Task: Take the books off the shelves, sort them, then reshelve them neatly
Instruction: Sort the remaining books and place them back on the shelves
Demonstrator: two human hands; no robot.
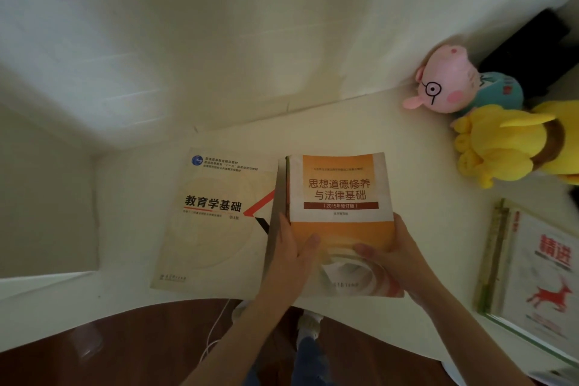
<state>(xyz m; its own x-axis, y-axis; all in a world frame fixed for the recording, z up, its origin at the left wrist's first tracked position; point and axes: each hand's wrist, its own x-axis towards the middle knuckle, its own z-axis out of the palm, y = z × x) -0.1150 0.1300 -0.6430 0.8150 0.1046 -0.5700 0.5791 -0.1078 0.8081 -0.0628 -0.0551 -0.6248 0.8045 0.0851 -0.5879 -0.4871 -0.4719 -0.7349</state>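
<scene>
Here the orange book [341, 194] sits between both hands' fingers [308, 244].

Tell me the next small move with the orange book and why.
Probably lower the orange book flat onto the white table, just right of the cream book. Both hands, left hand and right hand, hold its near edge, and its left side overlaps the cream book, so shifting it right would keep the two apart for sorting.
</scene>
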